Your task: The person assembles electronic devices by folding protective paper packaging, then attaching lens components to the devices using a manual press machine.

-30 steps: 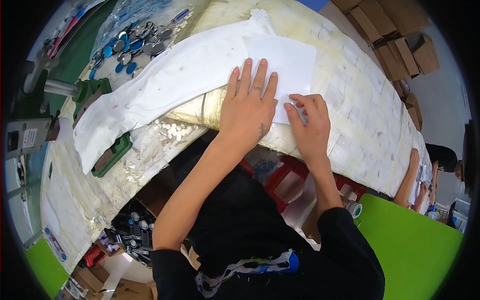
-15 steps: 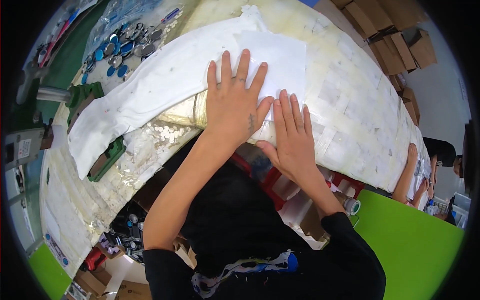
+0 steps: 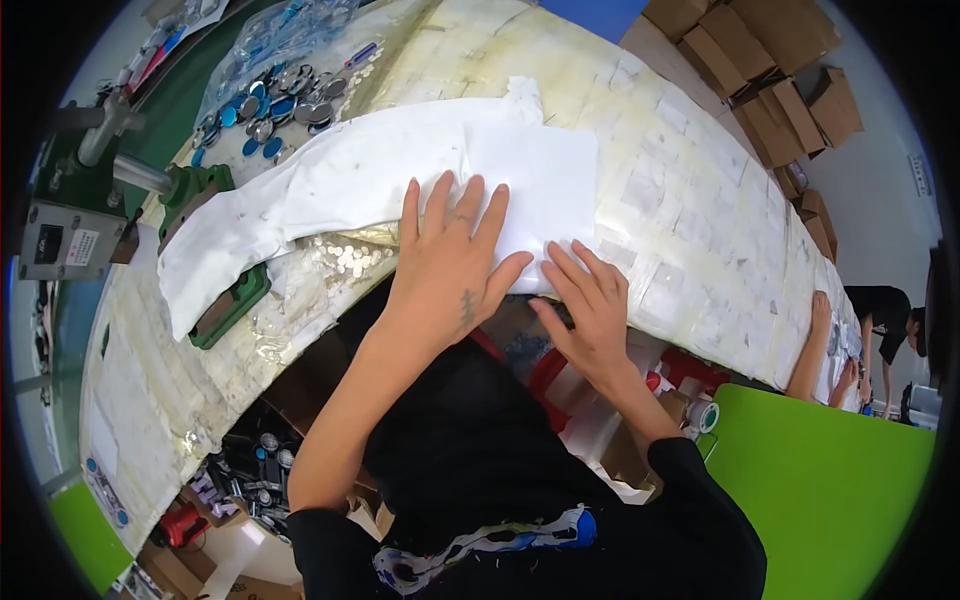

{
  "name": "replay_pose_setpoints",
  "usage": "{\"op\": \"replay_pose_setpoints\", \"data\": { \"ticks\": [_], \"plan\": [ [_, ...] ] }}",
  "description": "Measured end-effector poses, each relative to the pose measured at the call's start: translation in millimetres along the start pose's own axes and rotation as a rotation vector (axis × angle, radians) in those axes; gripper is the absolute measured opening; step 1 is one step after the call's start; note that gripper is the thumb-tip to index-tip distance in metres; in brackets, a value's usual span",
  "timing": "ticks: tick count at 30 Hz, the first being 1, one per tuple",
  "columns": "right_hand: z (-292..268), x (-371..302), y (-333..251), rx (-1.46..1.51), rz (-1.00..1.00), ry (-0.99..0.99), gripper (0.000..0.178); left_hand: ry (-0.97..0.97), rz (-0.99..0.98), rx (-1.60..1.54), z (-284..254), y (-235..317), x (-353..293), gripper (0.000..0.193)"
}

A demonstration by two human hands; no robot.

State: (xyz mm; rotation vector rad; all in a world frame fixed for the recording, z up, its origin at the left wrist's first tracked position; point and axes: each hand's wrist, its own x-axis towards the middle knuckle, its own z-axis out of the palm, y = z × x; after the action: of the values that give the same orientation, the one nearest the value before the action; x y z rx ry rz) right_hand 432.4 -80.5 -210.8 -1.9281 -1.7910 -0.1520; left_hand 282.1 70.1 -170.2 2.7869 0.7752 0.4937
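Observation:
A white sheet [image 3: 545, 185], which looks like paper or thin film, lies over the right end of a long white cloth [image 3: 340, 165] on the table. My left hand [image 3: 445, 255] rests with spread fingers, its fingertips on the cloth and the sheet's left side. At the sheet's near right corner is my right hand [image 3: 592, 315]; its fingers are slightly bent and apart, and the thumb points toward the left hand. Neither hand has anything gripped in it that shows. The cloth's left end drapes over a green metal base [image 3: 230, 305].
A machine [image 3: 75, 230] stands at the left. Metal and blue round button parts [image 3: 265, 105] lie on plastic at the far left, near a purple pen-like tool [image 3: 361, 55]. Small pale discs [image 3: 350, 258] are scattered by the near edge. Cardboard boxes [image 3: 750, 60] are stacked far right; another person's arm [image 3: 810, 350] is at right.
Both hands have come nearer to me, and the sheet now sits closer to the table's near edge. The right fingers have bent a little. The view has shifted slightly too.

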Motion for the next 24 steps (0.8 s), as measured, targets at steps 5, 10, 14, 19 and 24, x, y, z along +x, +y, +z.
{"op": "replay_pose_setpoints", "data": {
  "ticks": [5, 10, 14, 19, 24],
  "plan": [
    [-3.0, -1.7, 0.0, 0.016, -0.011, 0.095, 0.034, -0.027, 0.055, -0.118, -4.1, -17.5, -6.7, 0.050],
    [-11.9, 13.7, 9.1, 0.145, 0.014, 0.141, 0.025, 0.027, 0.125, -0.310, -2.3, -37.8, -4.0, 0.040],
    [-20.6, 44.7, 25.9, 0.282, 0.121, 0.164, 0.018, 0.099, 0.111, -0.330, -1.7, -40.3, 5.8, 0.039],
    [-18.2, 74.3, 49.3, 0.381, 0.379, 0.168, 0.023, 0.305, 0.077, -0.415, 15.9, -42.6, 27.0, 0.041],
    [-12.2, 85.7, 65.6, 0.409, 0.496, 0.102, 0.025, 0.378, 0.077, -0.368, 26.3, -43.9, 40.1, 0.031]
  ]
}}
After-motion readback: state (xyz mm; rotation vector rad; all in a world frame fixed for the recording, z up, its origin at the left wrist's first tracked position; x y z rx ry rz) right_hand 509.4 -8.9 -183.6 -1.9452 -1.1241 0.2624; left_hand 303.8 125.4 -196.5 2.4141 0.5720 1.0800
